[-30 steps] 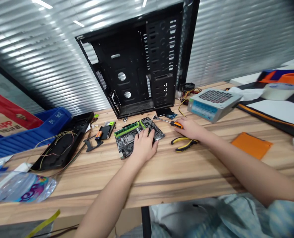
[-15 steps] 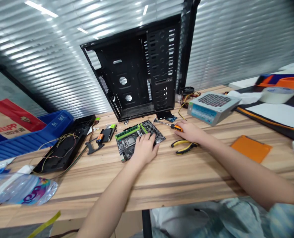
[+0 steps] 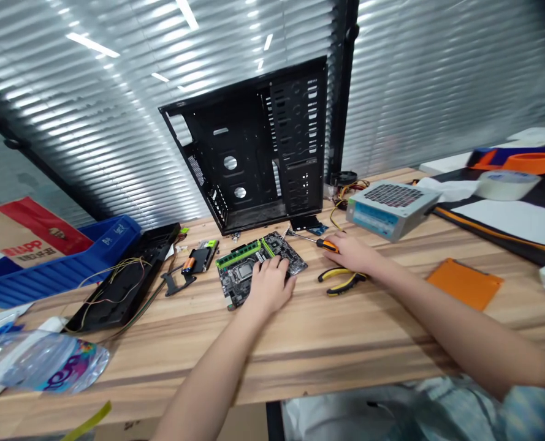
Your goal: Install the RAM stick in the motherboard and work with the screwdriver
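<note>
A small motherboard point(image 3: 247, 269) with green memory sticks lies on the wooden table point(image 3: 346, 331). My left hand point(image 3: 268, 283) rests on its near right part, fingers spread flat over the board. My right hand point(image 3: 354, 252) lies just right of it, fingers closed round the orange-and-black handle of a screwdriver point(image 3: 320, 243) whose shaft points left toward the board. Yellow-handled pliers point(image 3: 342, 280) lie on the table under my right wrist.
An empty black computer case point(image 3: 258, 147) stands upright behind the board. A grey power supply point(image 3: 392, 208) sits at the right, an orange plate point(image 3: 464, 283) nearer me. A black panel with wires point(image 3: 125, 285), a blue bin point(image 3: 56, 263) and a plastic bag point(image 3: 46, 361) lie at left.
The view has tilted a little, so everything sits slightly lower in the picture. Both hands stay where they were on the board and the screwdriver.
</note>
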Motion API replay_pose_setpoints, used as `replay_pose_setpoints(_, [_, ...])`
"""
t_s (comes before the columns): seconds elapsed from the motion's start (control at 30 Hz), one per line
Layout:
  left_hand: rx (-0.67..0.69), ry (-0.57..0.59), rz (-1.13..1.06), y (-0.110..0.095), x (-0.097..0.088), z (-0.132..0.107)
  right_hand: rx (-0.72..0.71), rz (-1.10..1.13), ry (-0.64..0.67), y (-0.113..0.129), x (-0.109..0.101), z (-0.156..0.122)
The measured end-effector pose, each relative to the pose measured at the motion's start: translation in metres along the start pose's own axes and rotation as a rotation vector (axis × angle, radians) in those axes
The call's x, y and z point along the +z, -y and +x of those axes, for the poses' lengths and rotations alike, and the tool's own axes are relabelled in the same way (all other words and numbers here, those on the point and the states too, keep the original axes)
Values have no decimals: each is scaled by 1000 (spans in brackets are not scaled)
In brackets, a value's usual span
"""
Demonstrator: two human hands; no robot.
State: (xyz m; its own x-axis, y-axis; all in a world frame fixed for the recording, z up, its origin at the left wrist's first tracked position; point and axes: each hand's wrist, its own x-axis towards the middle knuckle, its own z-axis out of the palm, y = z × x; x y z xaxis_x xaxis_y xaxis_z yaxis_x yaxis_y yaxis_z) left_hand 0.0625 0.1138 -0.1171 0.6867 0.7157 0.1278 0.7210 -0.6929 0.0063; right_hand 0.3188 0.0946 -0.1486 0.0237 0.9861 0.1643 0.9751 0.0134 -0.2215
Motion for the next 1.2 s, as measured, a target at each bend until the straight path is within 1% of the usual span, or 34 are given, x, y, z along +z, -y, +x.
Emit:
replay_pose_setpoints(0.47, [6,-28,17,-1,-1,0,-29,25,-24,-3,3,0])
replay_pose_setpoints(0.57, [3,-22,15,-2,-3,0,-31,18,-39,0,0,-2])
replay_pose_setpoints(0.63, [-2,-25,9,-2,-4,0,-45,4,-72,4,-4,-3])
replay_pose_setpoints(0.7, [-8,-34,1,-2,-4,0,-89,-10,-128,8,-10,-5])
replay_pose_setpoints(0.73, [-9,-41,-4,-2,-4,0,-133,-14,-155,9,-13,-5])
replay_pose_setpoints(0.87, [-9,-69,-17,-1,-2,0,-370,85,-204,17,-22,-9])
replay_pose_setpoints(0.93, [-15,-78,-13,-1,-2,0,-463,154,-184,21,-24,-11])
replay_pose_setpoints(1.03, [-26,-95,0,-1,-2,1,-549,194,-122,27,-27,-14])
replay_pose_setpoints(1.1, [-34,-106,11,-1,-1,1,-571,192,-76,29,-28,-16])
replay_pose_setpoints(1.2, [-49,-111,19,0,0,1,-567,194,-15,31,-29,-18])
